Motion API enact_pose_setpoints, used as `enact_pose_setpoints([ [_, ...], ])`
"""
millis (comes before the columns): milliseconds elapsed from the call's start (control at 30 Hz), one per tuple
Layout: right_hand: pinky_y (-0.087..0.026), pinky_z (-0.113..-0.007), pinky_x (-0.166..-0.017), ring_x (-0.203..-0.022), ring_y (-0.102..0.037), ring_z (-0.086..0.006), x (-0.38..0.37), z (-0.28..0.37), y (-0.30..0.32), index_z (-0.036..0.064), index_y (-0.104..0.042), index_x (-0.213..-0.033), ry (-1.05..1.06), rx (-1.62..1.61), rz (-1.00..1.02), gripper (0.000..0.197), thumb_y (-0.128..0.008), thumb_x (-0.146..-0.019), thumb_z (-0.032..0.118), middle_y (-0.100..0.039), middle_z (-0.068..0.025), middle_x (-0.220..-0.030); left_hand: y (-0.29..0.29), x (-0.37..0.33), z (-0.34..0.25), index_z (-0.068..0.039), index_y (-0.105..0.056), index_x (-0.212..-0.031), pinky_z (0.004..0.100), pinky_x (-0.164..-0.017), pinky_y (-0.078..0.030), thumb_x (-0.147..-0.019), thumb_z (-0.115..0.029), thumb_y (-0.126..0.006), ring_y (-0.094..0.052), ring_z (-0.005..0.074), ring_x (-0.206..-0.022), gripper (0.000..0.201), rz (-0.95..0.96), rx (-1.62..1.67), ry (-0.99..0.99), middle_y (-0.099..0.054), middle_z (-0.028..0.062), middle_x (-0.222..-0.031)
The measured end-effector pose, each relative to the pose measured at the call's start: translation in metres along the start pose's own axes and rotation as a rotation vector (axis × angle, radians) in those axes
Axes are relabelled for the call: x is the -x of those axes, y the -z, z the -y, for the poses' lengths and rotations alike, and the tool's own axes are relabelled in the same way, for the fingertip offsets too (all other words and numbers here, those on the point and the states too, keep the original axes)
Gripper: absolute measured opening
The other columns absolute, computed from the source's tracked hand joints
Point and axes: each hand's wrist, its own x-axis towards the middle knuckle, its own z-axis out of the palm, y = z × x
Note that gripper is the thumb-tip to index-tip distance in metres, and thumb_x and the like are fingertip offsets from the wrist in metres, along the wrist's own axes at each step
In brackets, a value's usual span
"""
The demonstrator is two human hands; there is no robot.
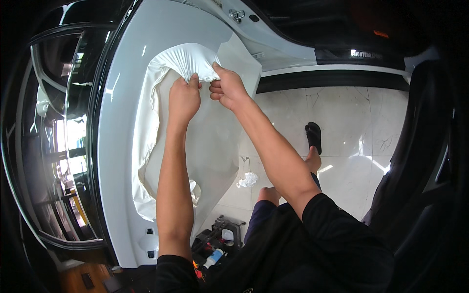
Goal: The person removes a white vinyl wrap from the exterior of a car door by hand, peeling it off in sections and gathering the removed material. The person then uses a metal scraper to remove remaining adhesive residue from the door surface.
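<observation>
Both my hands pull at a soft white film that lies along a pale car door. My left hand is closed, its thumb and fingers pinching the film's gathered edge. Just to its right, my right hand also pinches the edge, thumb on top. Between my hands and the door's far side the film is stretched into fine creases. From there a loose, wrinkled fold runs down the left side toward a door handle recess. My left forearm hides part of the fold's lower end.
Dark window glass borders the door at left. The car's door sill is at the upper right. On the tiled floor lie a crumpled white scrap and a black tool tray with a bottle. A foot in a black slipper stands there.
</observation>
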Motion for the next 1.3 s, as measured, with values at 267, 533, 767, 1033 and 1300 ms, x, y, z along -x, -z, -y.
enact_pose_setpoints([
  [267, -0.024, -0.029, -0.046, -0.053, -0.029, -0.0107, -0.012, -0.008, 0.004, 0.0127, -0.051, -0.084, 0.177, 0.154, -0.068, 0.030, -0.058, -0.102, 0.036, -0.031, 0.0034, -0.063, 0.006, -0.035, 0.006, 0.011, -0.067, -0.086, 0.0537, -0.086, -0.050, -0.099, -0.030, -0.054, -0.065, 0.0507, -0.094, 0.045, 0.112, -0.176, -0.266, -0.067, 0.0351, -0.091],
  [533, -0.026, -0.032, -0.044, -0.047, -0.032, -0.0132, -0.022, 0.004, -0.015, 0.0090, -0.052, -0.080, 0.240, 0.395, -0.248, 0.036, -0.054, -0.103, 0.036, -0.038, -0.0005, -0.059, 0.025, -0.054, -0.014, 0.006, -0.066, -0.102, 0.0402, -0.071, -0.059, -0.092, -0.025, -0.057, -0.070, 0.0299, -0.084, 0.034, 0.387, 0.264, 0.060, -0.068, 0.0203, -0.085],
  [767, -0.025, -0.030, -0.045, -0.049, -0.031, -0.0102, -0.004, -0.023, -0.018, 0.0095, -0.054, -0.085, 0.251, 0.269, -0.242, 0.033, -0.053, -0.104, 0.036, -0.035, 0.0036, -0.060, 0.018, -0.072, -0.022, -0.003, -0.065, -0.107, 0.0436, -0.073, -0.062, -0.096, -0.052, -0.060, -0.068, 0.0264, -0.076, 0.051, 0.476, 0.552, 0.285, -0.066, 0.0125, -0.086],
  [1033, -0.026, -0.030, -0.044, -0.047, -0.031, -0.0103, -0.009, -0.017, -0.023, 0.0113, -0.052, -0.082, 0.196, 0.219, -0.240, 0.032, -0.056, -0.103, 0.035, -0.035, 0.0037, -0.059, -0.005, -0.060, 0.008, 0.007, -0.069, -0.089, 0.0542, -0.073, -0.052, -0.100, -0.023, -0.050, -0.068, 0.0452, -0.080, 0.038, 0.073, -0.172, -0.246, -0.066, 0.0301, -0.074],
  [1300, -0.023, -0.028, -0.049, -0.054, -0.027, -0.0098, 0.001, -0.009, -0.028, 0.0120, -0.054, -0.085, 0.201, 0.171, -0.194, 0.029, -0.053, -0.104, 0.034, -0.031, 0.0048, -0.064, 0.003, -0.053, -0.003, 0.010, -0.063, -0.069, 0.0455, -0.060, -0.050, -0.103, -0.031, -0.048, -0.064, 0.0324, -0.057, 0.055, 0.131, 0.193, -0.071, -0.063, 0.0204, -0.059],
])
